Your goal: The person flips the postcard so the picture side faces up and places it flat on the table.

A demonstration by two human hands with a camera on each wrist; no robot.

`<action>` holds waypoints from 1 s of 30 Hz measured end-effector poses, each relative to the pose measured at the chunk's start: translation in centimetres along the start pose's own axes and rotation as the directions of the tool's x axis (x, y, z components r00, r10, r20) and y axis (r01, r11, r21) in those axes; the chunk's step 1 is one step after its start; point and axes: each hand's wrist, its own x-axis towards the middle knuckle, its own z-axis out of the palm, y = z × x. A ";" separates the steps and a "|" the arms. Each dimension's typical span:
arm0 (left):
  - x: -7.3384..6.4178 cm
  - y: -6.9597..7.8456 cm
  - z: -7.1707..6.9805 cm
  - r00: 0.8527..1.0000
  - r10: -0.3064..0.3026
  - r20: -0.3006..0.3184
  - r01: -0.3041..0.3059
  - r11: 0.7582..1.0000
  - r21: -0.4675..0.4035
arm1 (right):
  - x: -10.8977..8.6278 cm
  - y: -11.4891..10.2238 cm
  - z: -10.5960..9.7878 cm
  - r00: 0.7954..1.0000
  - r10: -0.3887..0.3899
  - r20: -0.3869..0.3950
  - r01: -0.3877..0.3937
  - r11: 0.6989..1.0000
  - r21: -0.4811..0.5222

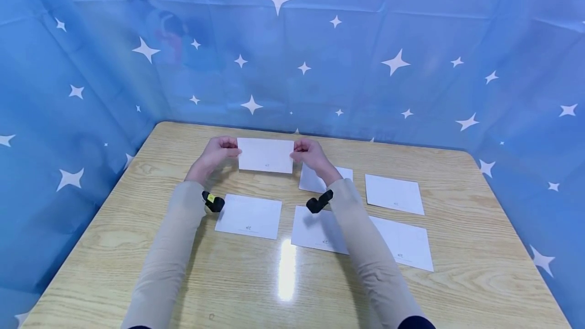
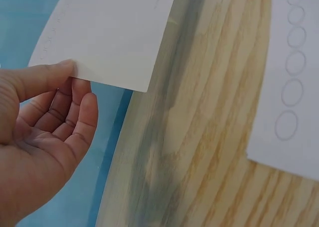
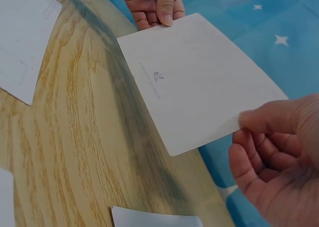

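Observation:
Both hands hold up a white postcard (image 1: 265, 155) by its short ends, above the far part of the table. My left hand (image 1: 217, 154) pinches the left end between thumb and fingers, and my right hand (image 1: 311, 152) pinches the right end the same way. A small printed mark sits near the card's lower edge, and faint small shapes run along another edge in the left wrist view. Nearest below the left wrist lies another postcard (image 1: 249, 216). A further postcard (image 1: 311, 179) lies flat under the right hand and is partly hidden by it.
On the wooden table (image 1: 137, 217) lie more postcards: one (image 1: 395, 194) at right, another (image 1: 315, 227) partly under the right forearm, and one (image 1: 404, 242) beside it. A blue curtain (image 1: 320, 39) with white stars hangs along the back and sides.

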 end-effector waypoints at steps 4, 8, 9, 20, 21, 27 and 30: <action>0.2 0.2 -0.1 1.000 0.008 -0.004 -0.008 1.000 -0.004 | 0.1 -0.1 -0.1 1.000 -0.022 -0.002 0.022 1.000 0.016; 0.3 0.3 -0.2 1.000 0.013 -0.007 -0.013 1.000 -0.018 | 0.2 -0.2 -0.1 1.000 -0.019 0.000 0.019 1.000 0.019; 0.3 0.3 -0.2 1.000 0.015 -0.009 -0.016 1.000 -0.021 | 0.2 -0.2 -0.1 1.000 -0.014 0.000 0.014 1.000 0.016; -0.1 0.2 0.2 0.999 0.026 -0.024 -0.027 0.999 -0.019 | 0.1 0.1 -0.3 1.000 -0.010 -0.008 0.010 1.000 0.006; -0.1 0.3 0.2 0.999 0.030 -0.028 -0.031 0.999 -0.022 | 0.1 0.2 -0.3 1.000 -0.012 -0.011 0.012 1.000 0.005; -0.1 0.4 0.3 0.999 0.034 -0.032 -0.035 0.999 -0.027 | 0.1 0.1 -0.3 1.000 0.001 -0.026 -0.001 1.000 -0.006; -0.1 0.4 0.3 0.999 0.020 -0.038 -0.021 0.999 -0.033 | 0.1 0.1 -0.4 1.000 0.004 -0.031 -0.004 1.000 0.007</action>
